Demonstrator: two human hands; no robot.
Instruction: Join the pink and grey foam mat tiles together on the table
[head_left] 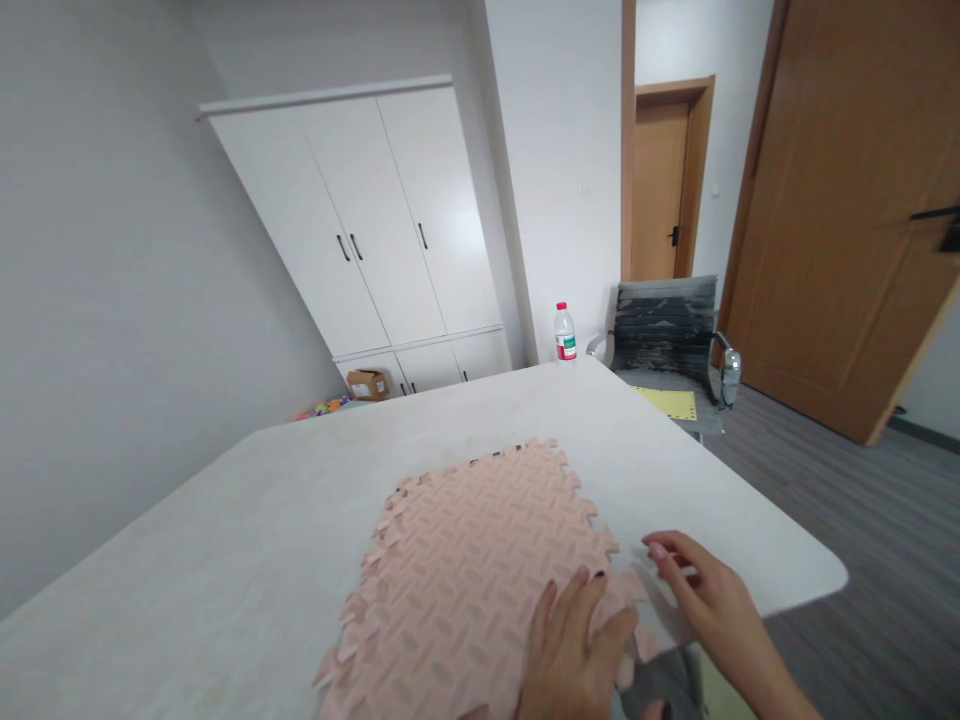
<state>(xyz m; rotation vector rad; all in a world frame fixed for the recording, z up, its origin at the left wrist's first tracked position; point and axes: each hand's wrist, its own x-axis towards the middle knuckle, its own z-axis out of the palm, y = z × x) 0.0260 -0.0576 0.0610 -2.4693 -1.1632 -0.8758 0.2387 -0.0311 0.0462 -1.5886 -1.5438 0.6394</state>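
Observation:
Pink interlocking foam mats (480, 540) with a raised tread pattern lie on the white table, reaching to its near edge. Along their left side the toothed edges overlap, so more than one layer shows. My left hand (574, 645) rests palm down on the near right part of the top mat, its fingers spread. Just right of the mats, my right hand (709, 590) hovers over the table's edge. Its fingers are loosely bent and apart, with nothing visible between them.
The white table (225, 540) has a rounded right corner. At its far edge stands a bottle with a red cap (565, 335). Beyond are a grey chair (666, 330) holding a yellow sheet (667, 402), a cardboard box (367, 385), white cabinets (390, 220) and a wooden door (840, 220).

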